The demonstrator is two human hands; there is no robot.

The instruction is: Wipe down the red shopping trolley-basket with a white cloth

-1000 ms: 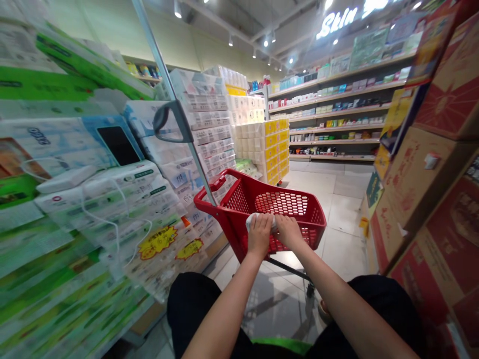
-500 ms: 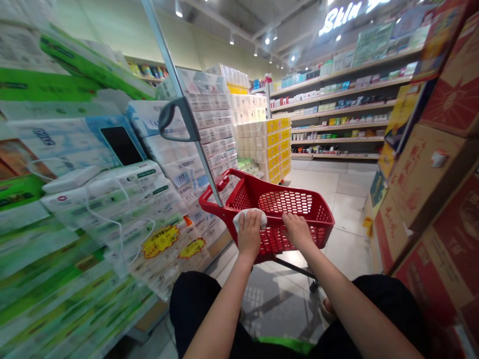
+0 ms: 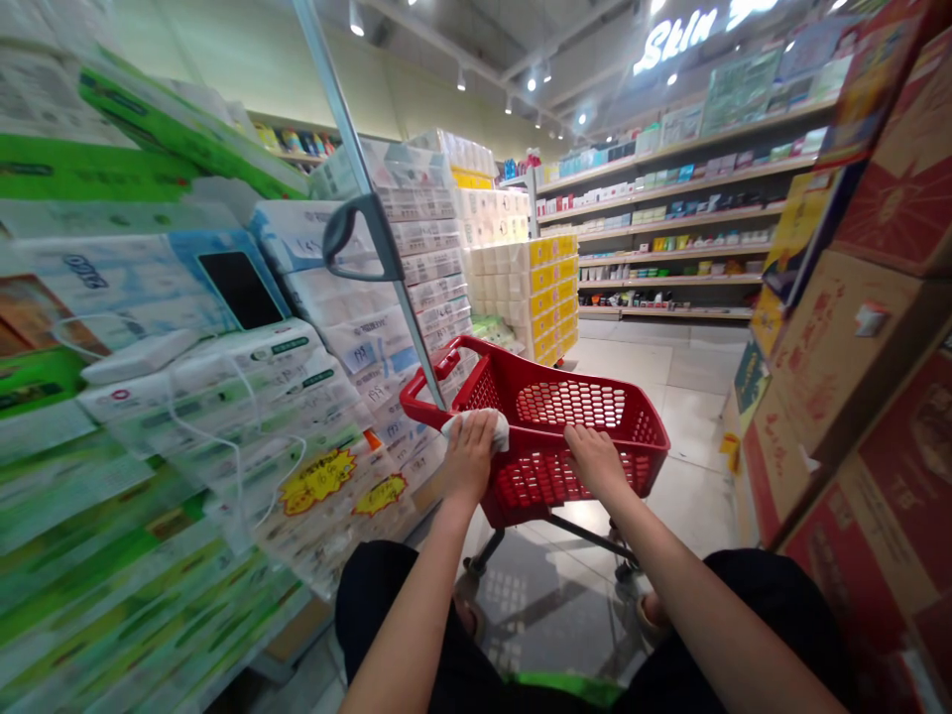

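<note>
A red plastic shopping cart [image 3: 550, 476] with a perforated basket stands right in front of me. My left hand [image 3: 470, 456] presses a white cloth [image 3: 500, 430] against the near rim, close to the handle end; its fingers lie over the cloth. Further along the same rim, my right hand [image 3: 593, 458] is curled over the edge, thumb side hidden. From the handle end rises a grey metal pole [image 3: 349, 119] with a dark grey loop grip [image 3: 364, 240] on it. Dark wheels [image 3: 629, 571] show beneath the basket.
Stacked tissue packs [image 3: 223, 397] crowd the left, with a phone [image 3: 239, 290] and a white cable on them. Cardboard cartons [image 3: 855, 347] are piled on the right. Yellow-and-white packs [image 3: 550, 297] stand behind the cart, and stocked shelves [image 3: 669, 213] line the back.
My left hand has slid left along the rim with the cloth, toward the handle end. The cart and pole have shifted slightly right, my right hand staying on the rim.
</note>
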